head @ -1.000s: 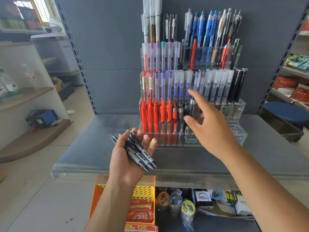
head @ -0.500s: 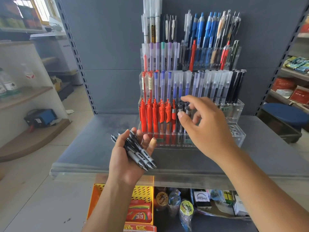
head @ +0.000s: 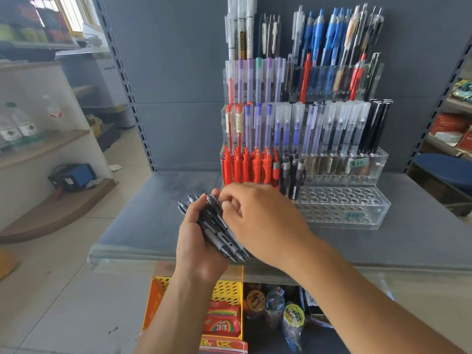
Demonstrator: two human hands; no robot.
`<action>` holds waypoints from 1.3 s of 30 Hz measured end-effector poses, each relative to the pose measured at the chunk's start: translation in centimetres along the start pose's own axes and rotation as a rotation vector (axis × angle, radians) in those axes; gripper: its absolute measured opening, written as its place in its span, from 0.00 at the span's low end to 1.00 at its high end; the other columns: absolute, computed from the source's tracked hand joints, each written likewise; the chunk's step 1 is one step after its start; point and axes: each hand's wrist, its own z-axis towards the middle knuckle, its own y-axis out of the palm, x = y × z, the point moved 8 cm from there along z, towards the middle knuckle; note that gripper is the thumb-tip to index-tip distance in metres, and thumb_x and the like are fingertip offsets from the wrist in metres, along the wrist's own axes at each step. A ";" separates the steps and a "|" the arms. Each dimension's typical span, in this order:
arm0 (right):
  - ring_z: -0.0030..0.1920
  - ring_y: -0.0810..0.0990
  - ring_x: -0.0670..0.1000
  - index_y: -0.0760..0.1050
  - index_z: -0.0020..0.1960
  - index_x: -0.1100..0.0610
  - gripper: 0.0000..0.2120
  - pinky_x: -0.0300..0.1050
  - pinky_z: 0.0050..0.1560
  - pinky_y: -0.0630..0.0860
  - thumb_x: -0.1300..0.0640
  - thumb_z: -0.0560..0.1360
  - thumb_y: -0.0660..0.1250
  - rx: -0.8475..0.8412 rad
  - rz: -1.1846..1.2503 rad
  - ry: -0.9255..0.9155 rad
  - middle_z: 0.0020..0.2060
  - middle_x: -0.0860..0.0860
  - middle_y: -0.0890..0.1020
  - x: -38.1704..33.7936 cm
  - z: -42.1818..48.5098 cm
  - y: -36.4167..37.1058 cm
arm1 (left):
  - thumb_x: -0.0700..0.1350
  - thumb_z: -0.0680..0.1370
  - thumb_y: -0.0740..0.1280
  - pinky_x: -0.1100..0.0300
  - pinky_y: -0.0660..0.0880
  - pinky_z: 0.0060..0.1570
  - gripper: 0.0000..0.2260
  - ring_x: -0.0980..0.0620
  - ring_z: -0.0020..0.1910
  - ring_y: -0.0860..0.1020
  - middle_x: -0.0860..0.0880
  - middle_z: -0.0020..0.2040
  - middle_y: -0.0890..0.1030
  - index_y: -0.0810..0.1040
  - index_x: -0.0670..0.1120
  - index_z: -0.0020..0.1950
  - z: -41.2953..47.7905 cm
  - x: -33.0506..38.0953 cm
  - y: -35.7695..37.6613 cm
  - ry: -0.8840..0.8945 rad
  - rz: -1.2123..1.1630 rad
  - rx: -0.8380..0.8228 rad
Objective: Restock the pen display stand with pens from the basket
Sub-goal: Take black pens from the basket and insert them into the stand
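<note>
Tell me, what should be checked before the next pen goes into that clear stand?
1. Supply in hand: ok. The left hand grips the bundle of dark pens.
2. One pen singled out: cannot tell. The right hand has its fingers curled at the bundle's upper end, but the contact is hidden.
3. Free slots: ok. The display stand shows many empty holes in its front row.
4. Matching spot: ok. The black pens in the stand sit beside those holes, right of the red pens.
5. Stand steady: ok. It sits flat on the grey shelf.
</note>
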 end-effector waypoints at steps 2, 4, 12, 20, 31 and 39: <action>0.49 0.79 0.51 0.75 0.60 0.51 0.10 0.48 0.47 0.77 0.53 0.82 0.58 -0.062 -0.047 0.020 0.49 0.46 0.80 -0.3 0.2 1.5 | 0.51 0.80 0.64 0.49 0.80 0.48 0.12 0.46 0.49 0.85 0.45 0.53 0.85 0.84 0.46 0.55 0.0 0.2 -0.1 0.011 -0.010 0.019; 0.54 0.80 0.54 0.73 0.65 0.52 0.13 0.51 0.51 0.78 0.53 0.83 0.57 -0.088 -0.088 0.031 0.57 0.48 0.80 -0.4 0.5 2.5 | 0.51 0.81 0.63 0.49 0.77 0.50 0.14 0.46 0.47 0.86 0.45 0.49 0.86 0.86 0.45 0.48 -0.1 0.2 -0.2 0.024 -0.001 0.031; 0.51 0.81 0.57 0.70 0.65 0.53 0.13 0.49 0.41 0.73 0.56 0.82 0.60 -0.193 -0.171 0.020 0.52 0.52 0.81 -0.6 1.7 3.5 | 0.51 0.82 0.61 0.51 0.75 0.43 0.21 0.46 0.38 0.86 0.44 0.41 0.85 0.87 0.45 0.37 -0.6 0.3 0.4 0.022 0.029 0.005; 0.35 0.74 0.48 0.52 0.80 0.47 0.32 0.45 0.35 0.69 0.57 0.80 0.61 -0.242 0.019 0.035 0.37 0.45 0.73 0.0 1.9 1.9 | 0.50 0.81 0.62 0.45 0.80 0.54 0.16 0.42 0.52 0.85 0.43 0.58 0.85 0.84 0.46 0.61 -0.3 0.3 -0.1 -0.003 0.069 0.026; 0.35 0.84 0.48 0.68 0.71 0.40 0.25 0.46 0.32 0.82 0.62 0.79 0.64 0.198 0.395 0.117 0.47 0.46 0.78 3.4 1.0 -9.7 | 0.46 0.82 0.63 0.42 0.81 0.53 0.16 0.41 0.54 0.85 0.41 0.58 0.85 0.78 0.42 0.67 -0.3 0.4 -0.1 0.026 -0.049 0.044; 0.38 0.80 0.49 0.69 0.70 0.41 0.24 0.43 0.41 0.78 0.60 0.79 0.67 0.536 0.337 0.193 0.49 0.47 0.81 9.4 -0.4 -13.5 | 0.47 0.82 0.63 0.43 0.82 0.51 0.14 0.42 0.51 0.86 0.42 0.57 0.85 0.79 0.42 0.64 -0.1 0.3 -0.2 0.038 -0.043 0.041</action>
